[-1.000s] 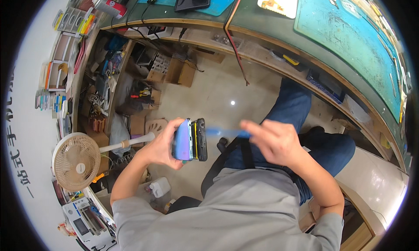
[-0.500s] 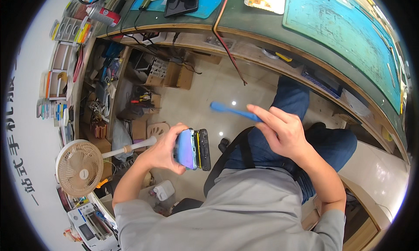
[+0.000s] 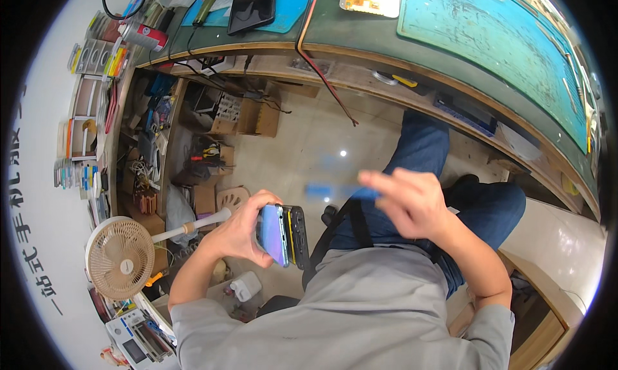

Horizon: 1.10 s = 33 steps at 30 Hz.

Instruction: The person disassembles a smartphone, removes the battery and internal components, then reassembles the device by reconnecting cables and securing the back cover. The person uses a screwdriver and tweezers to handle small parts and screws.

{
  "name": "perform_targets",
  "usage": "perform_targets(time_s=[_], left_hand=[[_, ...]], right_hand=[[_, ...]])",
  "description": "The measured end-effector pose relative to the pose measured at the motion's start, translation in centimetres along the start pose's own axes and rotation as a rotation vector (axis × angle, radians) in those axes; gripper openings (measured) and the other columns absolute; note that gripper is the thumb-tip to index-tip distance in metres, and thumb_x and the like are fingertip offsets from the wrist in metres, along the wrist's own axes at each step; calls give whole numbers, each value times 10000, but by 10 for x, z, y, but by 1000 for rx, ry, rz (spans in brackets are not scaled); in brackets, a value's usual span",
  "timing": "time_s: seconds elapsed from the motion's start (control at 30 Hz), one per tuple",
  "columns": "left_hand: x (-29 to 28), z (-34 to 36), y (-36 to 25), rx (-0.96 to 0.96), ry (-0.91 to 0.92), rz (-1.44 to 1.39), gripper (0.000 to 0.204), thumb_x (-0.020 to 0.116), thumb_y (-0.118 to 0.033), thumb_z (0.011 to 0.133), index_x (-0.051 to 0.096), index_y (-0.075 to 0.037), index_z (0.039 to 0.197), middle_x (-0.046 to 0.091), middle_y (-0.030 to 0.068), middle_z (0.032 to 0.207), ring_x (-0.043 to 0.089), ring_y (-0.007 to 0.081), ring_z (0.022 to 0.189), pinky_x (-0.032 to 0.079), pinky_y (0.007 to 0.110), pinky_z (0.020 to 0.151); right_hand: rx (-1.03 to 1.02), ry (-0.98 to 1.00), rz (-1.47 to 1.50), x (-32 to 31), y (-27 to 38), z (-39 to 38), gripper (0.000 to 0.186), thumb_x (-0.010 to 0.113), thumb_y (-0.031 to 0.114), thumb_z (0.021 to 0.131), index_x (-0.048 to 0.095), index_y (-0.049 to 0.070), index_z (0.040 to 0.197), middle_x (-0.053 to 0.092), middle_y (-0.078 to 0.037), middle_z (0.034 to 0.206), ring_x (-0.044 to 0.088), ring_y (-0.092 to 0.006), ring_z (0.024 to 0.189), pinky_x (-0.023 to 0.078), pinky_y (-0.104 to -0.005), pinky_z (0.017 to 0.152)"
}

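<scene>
My left hand (image 3: 243, 231) is wrapped round a phone (image 3: 273, 236) with a shiny blue-purple face, held on edge over the floor. Beside that face, on its right, is a black part (image 3: 299, 238) with a yellow strip along it; whether the two are joined I cannot tell. To the right, above my lap, my right hand (image 3: 412, 203) pinches a slim blue tool (image 3: 318, 190) with a wider far end. Motion smears the tool, so its exact kind is unclear. It points left, toward the phone, and stays apart from it.
Ahead curves a green workbench (image 3: 347, 38) with a teal mat (image 3: 470, 29), a black phone (image 3: 252, 6) and a white panel (image 3: 371, 0). A red-black cable (image 3: 325, 80) hangs off its edge. On the left stand a beige fan (image 3: 120, 257) and a spray can (image 3: 143, 37).
The blue tool has swung, its far end now lower, and it is more blurred. My right hand has shifted slightly. The left hand keeps its hold on the phone.
</scene>
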<state>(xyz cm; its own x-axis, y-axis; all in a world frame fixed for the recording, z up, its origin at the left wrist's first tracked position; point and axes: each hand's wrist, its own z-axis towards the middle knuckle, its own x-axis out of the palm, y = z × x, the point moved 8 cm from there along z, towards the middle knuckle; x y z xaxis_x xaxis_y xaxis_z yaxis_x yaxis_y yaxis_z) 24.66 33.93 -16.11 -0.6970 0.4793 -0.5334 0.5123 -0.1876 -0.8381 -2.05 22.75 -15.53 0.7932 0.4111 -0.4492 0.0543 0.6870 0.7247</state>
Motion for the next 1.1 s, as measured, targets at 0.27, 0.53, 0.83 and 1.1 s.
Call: perform_targets(time_s=[0.27, 0.53, 0.83, 1.1], left_hand=[[0, -3, 11, -100, -43, -91, 1051, 898, -174, 543, 365, -88, 1445, 505, 120, 1199, 524, 292, 1074, 440, 389, 981], [1, -14, 34, -204, -64, -134, 1100, 911, -208, 560, 340, -85, 1492, 478, 93, 1282, 505, 237, 1181, 405, 382, 1070], [5, -9, 33, -186, 17, -104, 1194, 933, -184, 531, 288, -109, 1533, 427, 76, 1355, 488, 215, 1246, 376, 380, 1130], [0, 3, 25, -186, -7, -65, 1151, 931, -176, 523, 324, -98, 1498, 430, 93, 1352, 481, 219, 1236, 380, 372, 1122]], right_hand=[[-127, 61, 39, -2, 16, -4, 534, 807, 68, 782, 750, 63, 1313, 459, -42, 660, 502, -209, 514, 408, -348, 465], [-169, 54, 41, -8, 24, 0, 554, 814, 37, 768, 740, 60, 1317, 441, -35, 673, 481, -211, 509, 407, -350, 458], [-181, 125, -45, 4, 23, -11, 501, 807, 73, 782, 754, 57, 1280, 468, -24, 682, 471, -199, 507, 403, -336, 459], [-50, 50, -76, 2, 7, -16, 495, 781, 52, 782, 760, 87, 1276, 502, -27, 688, 490, -216, 496, 401, -352, 456]])
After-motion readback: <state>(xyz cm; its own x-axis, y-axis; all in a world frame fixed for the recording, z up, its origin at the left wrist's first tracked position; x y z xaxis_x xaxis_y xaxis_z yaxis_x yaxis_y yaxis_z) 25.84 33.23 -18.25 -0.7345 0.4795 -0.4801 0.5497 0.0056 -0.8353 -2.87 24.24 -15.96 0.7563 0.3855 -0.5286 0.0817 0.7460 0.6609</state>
